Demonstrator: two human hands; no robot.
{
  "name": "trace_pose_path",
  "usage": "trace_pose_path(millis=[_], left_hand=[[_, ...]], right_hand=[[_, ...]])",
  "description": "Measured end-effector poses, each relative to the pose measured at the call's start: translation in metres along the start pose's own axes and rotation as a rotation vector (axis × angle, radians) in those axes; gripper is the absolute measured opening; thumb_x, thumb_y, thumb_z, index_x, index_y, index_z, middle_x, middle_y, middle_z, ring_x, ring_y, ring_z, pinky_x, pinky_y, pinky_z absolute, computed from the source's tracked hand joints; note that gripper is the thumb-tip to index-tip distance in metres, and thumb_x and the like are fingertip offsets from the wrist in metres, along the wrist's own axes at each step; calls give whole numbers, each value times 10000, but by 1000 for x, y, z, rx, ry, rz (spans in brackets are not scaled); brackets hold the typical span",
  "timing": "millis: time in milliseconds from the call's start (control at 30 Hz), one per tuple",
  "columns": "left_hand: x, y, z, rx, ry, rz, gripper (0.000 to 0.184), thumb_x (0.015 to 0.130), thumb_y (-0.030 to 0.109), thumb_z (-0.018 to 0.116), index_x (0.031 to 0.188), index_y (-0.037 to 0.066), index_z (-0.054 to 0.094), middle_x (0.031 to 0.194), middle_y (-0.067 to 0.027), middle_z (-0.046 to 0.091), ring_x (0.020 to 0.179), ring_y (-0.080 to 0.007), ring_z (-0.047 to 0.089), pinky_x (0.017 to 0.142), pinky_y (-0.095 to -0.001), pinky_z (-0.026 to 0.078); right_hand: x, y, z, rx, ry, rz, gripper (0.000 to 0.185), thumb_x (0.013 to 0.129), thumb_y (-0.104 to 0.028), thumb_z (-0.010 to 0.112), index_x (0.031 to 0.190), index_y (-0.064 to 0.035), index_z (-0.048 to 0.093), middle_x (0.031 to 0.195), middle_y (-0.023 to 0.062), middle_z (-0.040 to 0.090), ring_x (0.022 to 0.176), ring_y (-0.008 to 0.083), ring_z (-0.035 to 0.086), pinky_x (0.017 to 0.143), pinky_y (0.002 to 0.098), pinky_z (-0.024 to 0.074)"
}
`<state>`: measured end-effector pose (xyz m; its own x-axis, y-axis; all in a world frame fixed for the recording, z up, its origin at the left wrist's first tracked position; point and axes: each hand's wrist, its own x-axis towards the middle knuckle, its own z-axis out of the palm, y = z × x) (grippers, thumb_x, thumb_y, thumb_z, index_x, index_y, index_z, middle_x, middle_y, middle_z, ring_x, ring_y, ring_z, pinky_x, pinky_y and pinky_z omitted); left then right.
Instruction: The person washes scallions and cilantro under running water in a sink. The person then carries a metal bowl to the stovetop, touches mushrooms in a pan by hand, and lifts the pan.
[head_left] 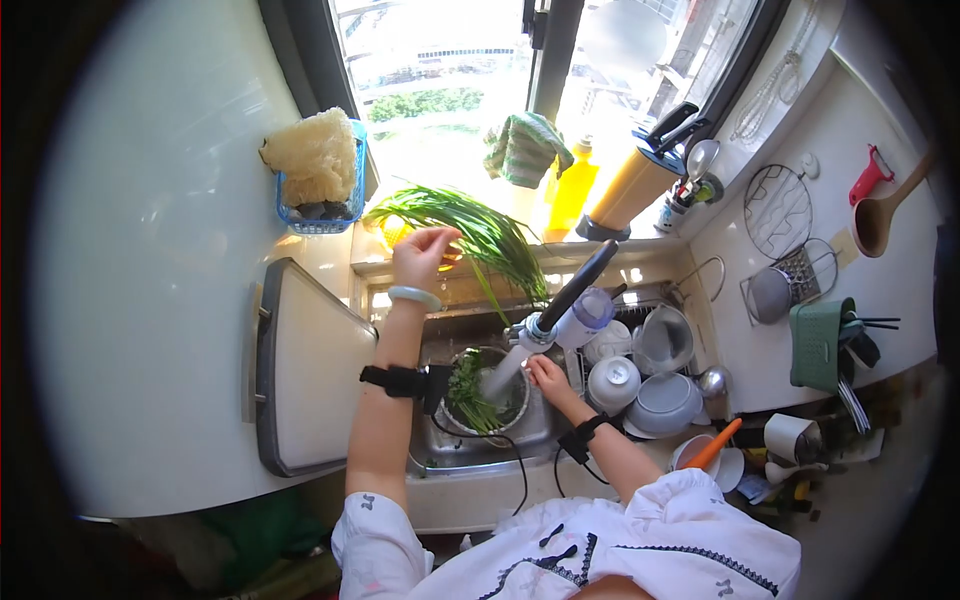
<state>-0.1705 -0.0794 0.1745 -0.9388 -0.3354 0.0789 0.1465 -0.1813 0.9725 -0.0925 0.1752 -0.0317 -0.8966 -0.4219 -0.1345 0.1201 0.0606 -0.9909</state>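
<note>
My left hand [430,255] is raised at the windowsill, fingers bent and pressed together; whether anything is in them is too small to see. A bunch of long green chive-like leaves [470,225] droops from the sill just beyond it, with a yellow basket [392,230] beside them. My right hand [546,376] is by the tap [532,335], its fingers curled, and what they hold, if anything, is hidden. Water runs into a round basin [520,415] in the sink, where leafy greens [468,395] lie.
Bowls [665,402] and a strainer [665,338] crowd the rack right of the tap. A cutting board [315,370] stands at left. On the sill are a blue basket [360,190], yellow bottle [573,192] and knife block [630,185]. Cables [520,465] hang from my wrists.
</note>
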Motion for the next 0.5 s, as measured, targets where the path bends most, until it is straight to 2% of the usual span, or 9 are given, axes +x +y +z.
trace_pose_path(millis=[100,133,200,267,333,400,433,467,500], left_hand=[[32,21,-1,-129,39,60,116,787,71,552,822,-31,593,766,-91,615,642,-132,596,592,-224,505],[40,27,2,-169,51,90,115,785,63,553,831,-36,591,770,-96,614,649,-136,596,613,-223,506],[57,32,5,-193,20,90,117,780,55,559,844,-39,588,789,-110,611,686,-145,595,662,-226,502],[73,29,9,-419,-60,68,128,778,45,558,870,-42,578,841,-123,600,761,-164,589,700,-239,501],[88,17,5,-512,-15,57,140,786,31,539,905,-44,548,892,-129,580,818,-189,577,728,-255,503],[106,-6,-8,-825,236,36,144,796,21,519,929,-34,520,905,-121,565,825,-200,574,730,-264,509],[112,-19,-14,-846,322,32,136,800,30,514,919,-36,515,875,-113,568,797,-187,581,761,-271,511],[120,-41,-28,-709,427,37,151,797,6,501,945,-18,520,849,-94,567,754,-174,577,690,-232,509],[124,-49,-39,-322,464,67,178,783,1,504,959,-17,520,821,-87,566,731,-181,570,657,-228,492]], right_hand=[[-18,35,-17,-221,31,139,219,867,-209,404,794,-44,530,556,-8,454,495,73,423,466,215,347],[-25,43,-21,-218,29,132,219,867,-209,404,794,-44,530,556,-8,454,495,73,423,466,215,347],[-34,54,-21,-190,42,283,222,868,-210,404,799,-50,542,572,-1,475,506,75,440,474,217,365],[-36,59,-20,-137,12,311,219,867,-208,406,808,-49,546,585,2,485,514,77,450,481,218,375],[-37,62,-18,-79,-12,341,218,866,-207,408,818,-48,549,599,5,495,523,78,461,489,219,386],[-35,63,-13,-7,-55,377,207,864,-196,413,833,-43,548,618,8,507,544,81,478,503,219,402],[-33,63,-12,2,-49,377,207,864,-196,413,833,-43,548,618,8,507,544,81,478,503,219,402],[-30,63,-11,11,-82,392,201,864,-198,416,850,-43,543,642,12,515,556,84,485,515,219,411],[-28,64,-10,19,-116,409,196,865,-200,420,867,-42,537,666,16,523,568,87,492,527,219,420]])
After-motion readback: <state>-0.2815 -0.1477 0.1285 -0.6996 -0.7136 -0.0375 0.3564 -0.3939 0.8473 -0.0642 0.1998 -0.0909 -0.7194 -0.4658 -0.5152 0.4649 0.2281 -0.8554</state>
